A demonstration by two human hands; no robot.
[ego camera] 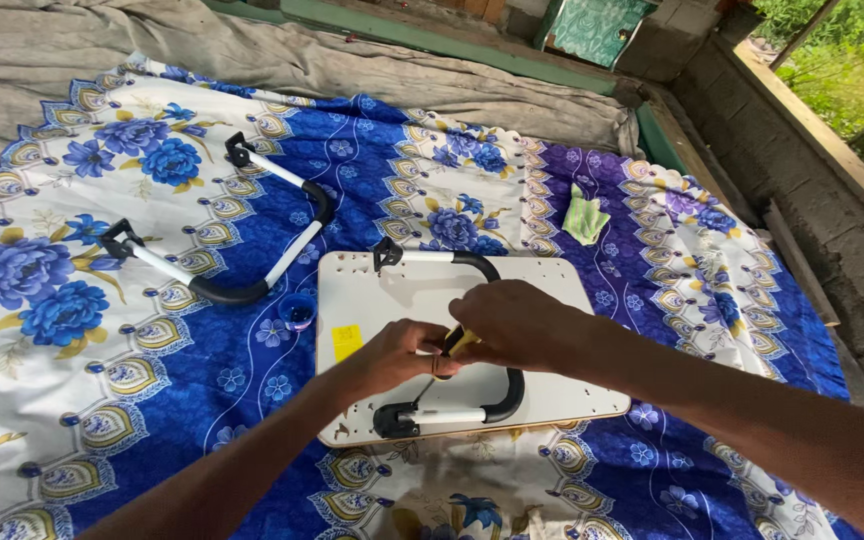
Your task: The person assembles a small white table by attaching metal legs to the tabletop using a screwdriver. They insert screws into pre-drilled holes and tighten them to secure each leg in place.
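A white rectangular board [552, 290] lies on a blue floral sheet [152, 330]. A U-shaped white and black leg frame [472, 262] rests on the board. My right hand [522, 322] grips a yellow-handled tool [460, 343] over the frame's black bend. My left hand [397, 355] pinches at the same spot, beside the tool; what it holds is hidden. A second U-shaped leg frame [242, 290] lies loose on the sheet to the left.
A small blue cap [297, 312] sits on the sheet by the board's left edge. A green cloth [584, 215] lies behind the board. A yellow sticker [347, 341] marks the board. A block wall [802, 170] runs along the right.
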